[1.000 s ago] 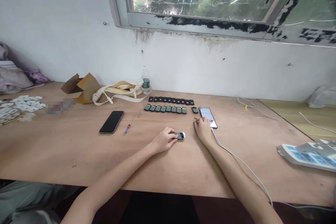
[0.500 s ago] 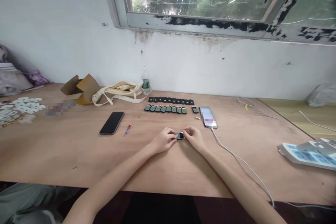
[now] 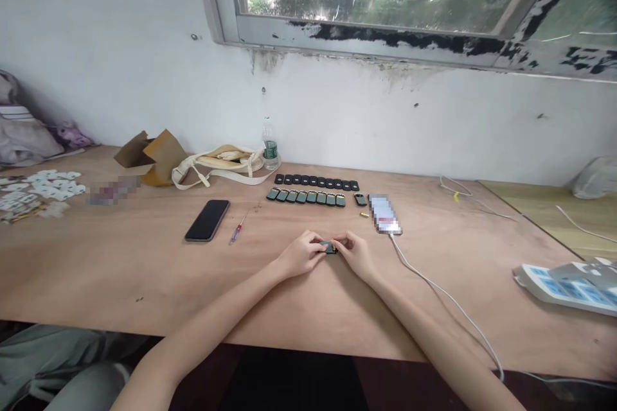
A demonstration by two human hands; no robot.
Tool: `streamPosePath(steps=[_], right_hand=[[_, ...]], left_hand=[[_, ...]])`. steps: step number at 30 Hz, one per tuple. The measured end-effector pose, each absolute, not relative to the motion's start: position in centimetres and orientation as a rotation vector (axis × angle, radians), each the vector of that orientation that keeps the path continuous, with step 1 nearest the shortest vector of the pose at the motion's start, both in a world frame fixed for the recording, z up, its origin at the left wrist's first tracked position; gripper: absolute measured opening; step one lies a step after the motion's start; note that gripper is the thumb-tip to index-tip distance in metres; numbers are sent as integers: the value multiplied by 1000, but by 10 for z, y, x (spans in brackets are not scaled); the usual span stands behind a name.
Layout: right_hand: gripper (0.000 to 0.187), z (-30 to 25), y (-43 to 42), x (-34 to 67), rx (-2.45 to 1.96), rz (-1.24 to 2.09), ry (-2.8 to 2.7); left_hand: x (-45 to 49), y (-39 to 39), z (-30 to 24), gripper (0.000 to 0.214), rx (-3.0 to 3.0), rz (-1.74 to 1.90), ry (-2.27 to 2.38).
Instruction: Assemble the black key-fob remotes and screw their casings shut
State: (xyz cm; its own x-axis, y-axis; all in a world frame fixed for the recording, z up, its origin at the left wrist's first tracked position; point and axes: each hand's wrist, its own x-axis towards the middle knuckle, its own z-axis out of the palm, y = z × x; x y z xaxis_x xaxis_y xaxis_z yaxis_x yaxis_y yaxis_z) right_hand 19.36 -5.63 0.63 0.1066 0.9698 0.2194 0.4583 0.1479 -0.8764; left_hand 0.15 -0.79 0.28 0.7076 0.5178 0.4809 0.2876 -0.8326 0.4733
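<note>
Left hand [image 3: 303, 255] and right hand [image 3: 355, 253] now share one small grey-and-black rectangular device [image 3: 328, 248]

Left fingers clamp its left end, on or just above the brown wooden surface [image 3: 303, 327]; right fingers, come from beside the small yellow cylindrical piece [image 3: 364, 214], meet its right end, grip hidden.

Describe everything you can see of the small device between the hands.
The small device is flat, with a grey-green face, dark edging and a bit of yellow at its right end; it looks like plastic, though that is uncertain. It lies roughly level, low over the wooden tabletop; whether it touches is unclear. The left hand grips its left end, and the right hand's fingertips meet its right end, hiding part.
</note>
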Motion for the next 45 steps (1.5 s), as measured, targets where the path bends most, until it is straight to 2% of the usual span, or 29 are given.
streamPosePath(steps=[7, 16, 19, 25, 28, 32, 38, 45], right_hand=[[38, 13, -58, 191, -1474, 487, -1677], [33, 13, -64, 192, -1447, 477, -1787], [29, 17, -67, 192, -1479, 474, -1775], [60, 21, -73, 193, -1466, 458, -1925], [65, 11, -68, 196, -1456, 464, -1979], [64, 5, -43, 217, -1474, 454, -1848], [62, 28, 24, 275, -1696, 312, -1679], [59, 25, 68, 291, -1754, 206, -1860]], left_hand=[[5, -9, 3, 15, 2646, 915, 674], [4, -14, 9, 21, 2650, 866, 753], [2, -14, 11, 29, 2575, 841, 762], [0, -11, 16, 48, 2314, 816, 720], [0, -10, 16, 52, 2284, 837, 745], [-1, -9, 14, 49, 2246, 895, 820], [-1, -9, 15, 46, 2262, 895, 825], [0, -10, 15, 43, 2279, 878, 813]])
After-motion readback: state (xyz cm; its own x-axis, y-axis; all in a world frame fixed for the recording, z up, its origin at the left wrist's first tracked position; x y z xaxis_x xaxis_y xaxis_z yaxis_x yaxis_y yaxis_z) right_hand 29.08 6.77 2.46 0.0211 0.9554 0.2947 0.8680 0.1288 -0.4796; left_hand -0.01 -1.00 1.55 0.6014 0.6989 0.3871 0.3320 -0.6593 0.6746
